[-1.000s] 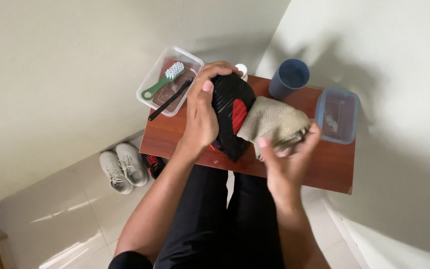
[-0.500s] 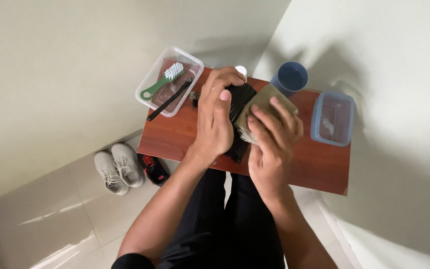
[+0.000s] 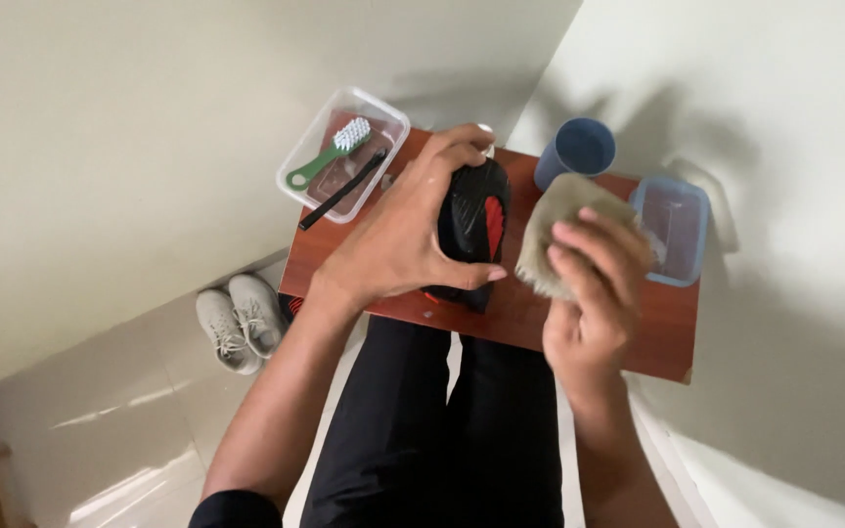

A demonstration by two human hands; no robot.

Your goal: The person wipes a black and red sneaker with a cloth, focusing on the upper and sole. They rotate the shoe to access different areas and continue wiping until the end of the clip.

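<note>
My left hand grips a black shoe with a red patch on its sole, sole turned up, over a small reddish-brown wooden table. My right hand holds a crumpled beige cloth just right of the shoe, close to its edge. Whether the cloth touches the shoe is unclear. The shoe's upper is hidden under my left hand.
A clear plastic tub at the table's far left holds a green-handled brush and a thin black brush. A blue cup and a blue-rimmed clear container stand at the far right. A pair of pale sneakers lies on the tiled floor.
My right hand has slid the cloth off the shoe's sole and out to the right. The red patch on the sole now shows. My left hand keeps its hold on the shoe.
</note>
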